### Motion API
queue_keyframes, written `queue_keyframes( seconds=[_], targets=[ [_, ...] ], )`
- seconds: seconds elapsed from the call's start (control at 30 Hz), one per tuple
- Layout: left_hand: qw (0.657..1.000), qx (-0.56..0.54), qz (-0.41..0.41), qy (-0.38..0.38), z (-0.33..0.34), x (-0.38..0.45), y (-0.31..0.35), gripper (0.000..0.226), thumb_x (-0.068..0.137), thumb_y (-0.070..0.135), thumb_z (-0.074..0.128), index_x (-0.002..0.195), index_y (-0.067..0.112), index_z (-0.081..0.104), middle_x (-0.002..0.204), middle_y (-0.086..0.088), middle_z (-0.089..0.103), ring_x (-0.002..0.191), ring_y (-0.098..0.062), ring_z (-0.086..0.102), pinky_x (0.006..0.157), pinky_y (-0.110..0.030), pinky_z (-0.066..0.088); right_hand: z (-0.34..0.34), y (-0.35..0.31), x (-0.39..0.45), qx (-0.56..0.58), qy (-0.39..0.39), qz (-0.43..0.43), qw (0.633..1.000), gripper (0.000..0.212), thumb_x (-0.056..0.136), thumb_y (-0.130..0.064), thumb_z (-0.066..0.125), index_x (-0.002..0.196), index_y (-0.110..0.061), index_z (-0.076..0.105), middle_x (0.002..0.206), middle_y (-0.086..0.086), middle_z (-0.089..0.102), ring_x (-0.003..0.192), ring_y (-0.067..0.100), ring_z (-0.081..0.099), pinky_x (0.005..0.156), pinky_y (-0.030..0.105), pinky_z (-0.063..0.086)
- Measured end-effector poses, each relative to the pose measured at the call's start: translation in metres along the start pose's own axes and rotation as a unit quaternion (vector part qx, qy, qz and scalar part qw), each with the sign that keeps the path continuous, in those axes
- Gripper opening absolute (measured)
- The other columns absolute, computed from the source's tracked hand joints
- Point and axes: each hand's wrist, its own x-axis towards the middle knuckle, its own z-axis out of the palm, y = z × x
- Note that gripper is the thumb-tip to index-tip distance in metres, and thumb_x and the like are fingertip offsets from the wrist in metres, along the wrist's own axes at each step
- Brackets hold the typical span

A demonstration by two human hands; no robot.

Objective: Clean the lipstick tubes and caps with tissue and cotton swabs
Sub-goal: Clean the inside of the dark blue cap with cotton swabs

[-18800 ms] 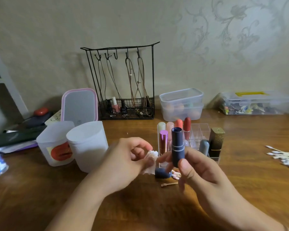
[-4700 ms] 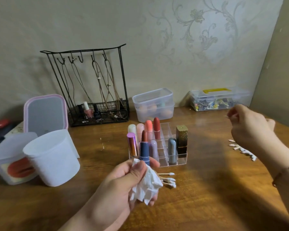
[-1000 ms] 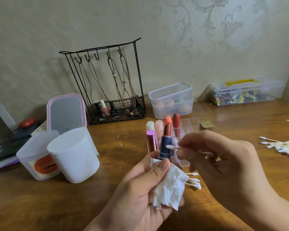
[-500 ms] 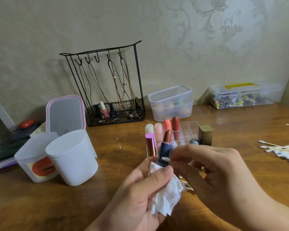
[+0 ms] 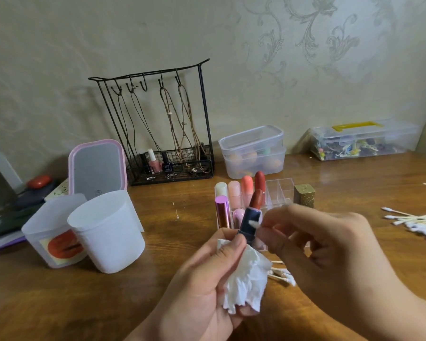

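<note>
A swabbing step is in hand: the dark blue lipstick tube (image 5: 248, 223) is held in front of the clear organiser (image 5: 279, 193), above the bench (image 5: 177, 279), and the white tip of a cotton swab (image 5: 254, 223) is laid against the tube's upper collar. The left hand (image 5: 207, 286) is curled round the tube's base, with a crumpled tissue (image 5: 246, 279) pinned in the same grasp. The swab's stick is pinched by the right hand (image 5: 330, 257) between thumb and fingertips; most of the stick is hidden behind the fingers.

The tube is held nearly upright, its long axis tilted slightly to the right at the top, and the red bullet (image 5: 256, 199) is extended upward, pointing away from the palm. The swab is set roughly crosswise to that axis.

The next move is judged to call for the tip to be drawn round the collar under light pressure, kept clear of the soft bullet, while the tube is turned slowly. Fresh swabs (image 5: 418, 221) are piled well to the right.
</note>
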Motion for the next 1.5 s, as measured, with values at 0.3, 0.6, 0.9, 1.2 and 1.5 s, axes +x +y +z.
queue_keyframes(
  seconds=[0.3, 0.6, 0.9, 1.2, 1.5],
  targets=[
    [1.0, 0.013, -0.001, -0.004, -0.0006, -0.0025, -0.0011, 0.022, 0.06, 0.002, 0.067, 0.081, 0.001, 0.074, 0.072, -0.02, 0.063, 0.057, -0.028, 0.064, 0.046, -0.031, 0.055, -0.0012, 0.0005, 0.0002, 0.012, -0.021, 0.007, 1.0, 0.006, 0.084, -0.037, 0.069, 0.084, -0.032, 0.065, 0.062, -0.024, 0.054, 0.046, 0.002, 0.05, 0.041, 0.019, 0.042],
    [0.999, 0.009, -0.001, 0.033, 0.0076, -0.0034, 0.0033, 0.014, 0.067, -0.006, 0.072, 0.06, 0.007, 0.074, 0.074, -0.019, 0.065, 0.07, -0.029, 0.061, 0.069, -0.035, 0.045, -0.0007, -0.0004, -0.0002, 0.009, -0.037, 0.004, 0.999, 0.008, 0.084, -0.04, 0.067, 0.085, -0.033, 0.064, 0.061, -0.02, 0.058, 0.046, 0.007, 0.053, 0.041, 0.025, 0.045],
    [0.999, 0.005, 0.008, 0.038, 0.0041, -0.0012, 0.0012, 0.015, 0.061, -0.007, 0.071, 0.064, 0.007, 0.076, 0.07, -0.018, 0.065, 0.058, -0.024, 0.064, 0.052, -0.028, 0.052, -0.0022, 0.0002, 0.0, -0.002, -0.047, 0.013, 0.999, 0.007, 0.084, -0.041, 0.067, 0.084, -0.034, 0.064, 0.058, -0.022, 0.055, 0.045, 0.004, 0.052, 0.041, 0.023, 0.045],
    [0.999, 0.023, -0.003, 0.045, 0.0067, -0.0047, 0.0025, 0.006, 0.066, 0.005, 0.077, 0.072, 0.006, 0.077, 0.083, -0.021, 0.066, 0.073, -0.031, 0.064, 0.061, -0.033, 0.055, -0.0044, 0.0008, 0.0014, -0.003, -0.042, 0.003, 0.999, 0.008, 0.084, -0.037, 0.069, 0.08, -0.032, 0.065, 0.058, -0.02, 0.056, 0.045, -0.001, 0.047, 0.041, 0.021, 0.043],
    [1.0, 0.007, 0.005, 0.029, 0.0019, -0.0026, 0.0002, 0.018, 0.062, 0.004, 0.067, 0.077, 0.003, 0.076, 0.075, -0.02, 0.065, 0.061, -0.027, 0.064, 0.055, -0.031, 0.051, -0.0056, 0.0018, 0.0017, 0.011, -0.033, 0.006, 0.999, 0.006, 0.084, -0.036, 0.069, 0.082, -0.032, 0.065, 0.06, -0.02, 0.058, 0.047, 0.003, 0.053, 0.042, 0.024, 0.045]
  ],
)
